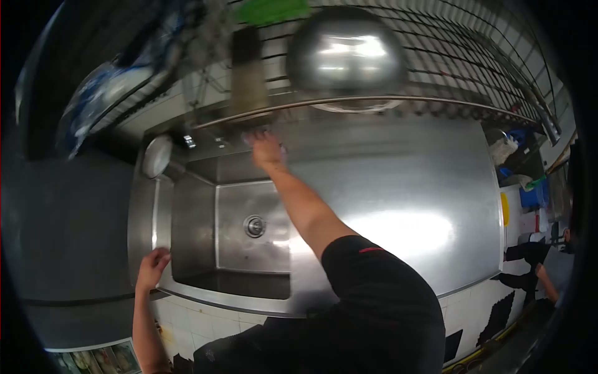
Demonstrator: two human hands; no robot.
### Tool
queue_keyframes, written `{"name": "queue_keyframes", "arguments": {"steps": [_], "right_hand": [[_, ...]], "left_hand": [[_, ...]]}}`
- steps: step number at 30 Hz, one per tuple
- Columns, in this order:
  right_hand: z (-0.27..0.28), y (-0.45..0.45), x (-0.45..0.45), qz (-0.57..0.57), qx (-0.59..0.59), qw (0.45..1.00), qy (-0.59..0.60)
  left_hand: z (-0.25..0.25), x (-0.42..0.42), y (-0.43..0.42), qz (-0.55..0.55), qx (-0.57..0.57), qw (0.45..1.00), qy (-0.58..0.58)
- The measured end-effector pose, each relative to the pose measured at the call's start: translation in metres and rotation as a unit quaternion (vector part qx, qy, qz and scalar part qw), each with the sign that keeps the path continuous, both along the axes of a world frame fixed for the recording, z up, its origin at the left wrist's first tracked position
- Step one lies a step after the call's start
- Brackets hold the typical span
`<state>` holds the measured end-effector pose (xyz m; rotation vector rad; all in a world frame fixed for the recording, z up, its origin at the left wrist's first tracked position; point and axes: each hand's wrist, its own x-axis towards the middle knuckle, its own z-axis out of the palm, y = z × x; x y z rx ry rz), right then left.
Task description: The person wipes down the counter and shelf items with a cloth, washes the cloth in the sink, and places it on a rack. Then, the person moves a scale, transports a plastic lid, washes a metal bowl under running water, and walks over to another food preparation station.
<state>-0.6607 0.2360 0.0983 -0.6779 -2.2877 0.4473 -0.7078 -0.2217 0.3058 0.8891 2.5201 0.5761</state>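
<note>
My right hand point(266, 151) reaches to the back ledge of a steel sink point(254, 199). It presses down on a pale purple cloth point(283, 150), whose edges show on both sides of the fingers; the rest is hidden under the hand. My left hand point(153, 268) is at the left front rim of the sink, fingers loosely bent and apart, with nothing visible in it. Inside the basin, the drain point(255, 226) is uncovered. A pale round dish-like item point(157, 156) sits at the sink's back left corner.
A steel drainboard point(405, 187) extends right of the sink. Above the back edge, a wire rack point(442, 62) holds a large steel bowl point(347, 53) and a green item point(272, 10). A dark surface point(62, 224) lies left. Another person point(551, 274) is at the far right.
</note>
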Motion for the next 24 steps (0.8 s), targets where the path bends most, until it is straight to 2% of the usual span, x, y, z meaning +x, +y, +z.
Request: {"name": "queue_keyframes", "arguments": {"steps": [1,2,4,5,7,9,11,12,14,16,18,19,21,22,23,24], "right_hand": [[0.015,-0.025,-0.025,0.056,-0.049,0.996,-0.039],[0.019,-0.041,-0.046,0.063,-0.05,0.996,-0.04],[0.014,-0.062,-0.072,0.032,-0.248,0.968,-0.023],[0.011,-0.075,-0.063,0.034,-0.247,0.968,-0.035],[0.018,-0.073,-0.033,0.133,-0.376,0.916,0.035],[0.017,-0.109,-0.001,0.049,-0.256,0.951,0.167],[0.001,-0.143,0.029,0.01,-0.291,0.956,-0.047],[-0.008,-0.153,0.044,0.006,-0.289,0.956,-0.055],[-0.015,-0.158,0.057,0.046,-0.382,0.922,-0.033],[-0.011,-0.158,0.06,0.072,-0.38,0.921,-0.039],[-0.001,-0.166,0.064,0.095,-0.388,0.916,-0.047],[0.007,-0.164,0.06,0.055,-0.352,0.934,-0.034],[0.037,-0.153,0.054,0.013,-0.316,0.948,-0.022],[0.057,-0.147,0.051,-0.016,-0.341,0.94,-0.003],[0.068,-0.138,0.045,-0.044,-0.363,0.931,0.019],[0.068,-0.128,0.035,-0.042,-0.362,0.931,0.021]], "left_hand": [[0.011,-0.004,0.018,-0.007,-0.003,1.0,-0.016],[0.013,-0.013,0.027,-0.033,0.036,0.999,-0.022],[0.0,-0.033,0.041,-0.063,0.069,0.993,-0.071],[-0.009,-0.044,0.049,-0.07,0.065,0.989,-0.109],[-0.039,-0.064,0.072,-0.085,0.116,0.983,-0.114],[-0.07,-0.084,0.109,-0.123,0.155,0.973,-0.117],[-0.106,-0.101,0.161,-0.12,0.223,0.955,-0.155],[-0.113,-0.099,0.19,-0.101,0.251,0.953,-0.138],[-0.123,-0.103,0.255,-0.074,0.34,0.93,-0.121],[-0.12,-0.107,0.308,-0.075,0.399,0.91,-0.086],[-0.128,-0.108,0.34,-0.062,0.408,0.903,-0.121],[-0.139,-0.109,0.339,-0.062,0.404,0.903,-0.127],[-0.177,-0.119,0.336,-0.127,0.255,0.949,-0.133],[-0.193,-0.117,0.321,-0.16,0.105,0.962,-0.195],[-0.209,-0.114,0.301,-0.189,-0.045,0.949,-0.249],[-0.232,-0.115,0.274,-0.217,-0.044,0.961,-0.168]]}}
